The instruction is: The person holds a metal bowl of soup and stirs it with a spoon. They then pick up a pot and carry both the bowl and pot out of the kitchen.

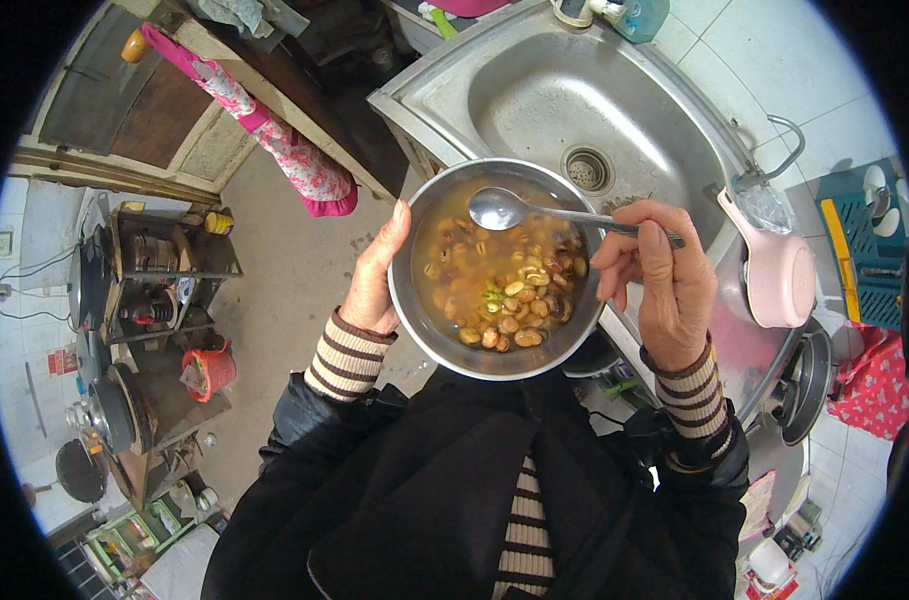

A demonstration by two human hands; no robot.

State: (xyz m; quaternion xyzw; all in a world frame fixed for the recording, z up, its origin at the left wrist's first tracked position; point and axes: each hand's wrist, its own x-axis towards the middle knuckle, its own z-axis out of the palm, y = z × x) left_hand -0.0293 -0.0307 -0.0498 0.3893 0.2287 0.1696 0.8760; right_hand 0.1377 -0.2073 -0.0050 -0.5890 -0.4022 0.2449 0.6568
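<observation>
Close in front of my body is a round metal bowl [403, 300] of brownish broth and beans [528, 311]. My left hand [376, 277] grips its left side, thumb up along the rim and the other fingers hidden beneath. Between the thumb and fingers of my right hand [661, 277] is the handle of a metal spoon [497, 208]. The spoon's bowl hangs over the far part of the broth, tilted and without beans on it. Some right-hand fingers are by the bowl's right rim; whether they touch it I cannot tell.
Beyond the bowl lies a stainless steel sink [529, 90] with a drain [587, 169]. A pink saucepan [784, 281] and dark pans [807, 386] stand at right. On the left are a floral umbrella [289, 154], a shelf rack [177, 274] and a red basket [218, 371].
</observation>
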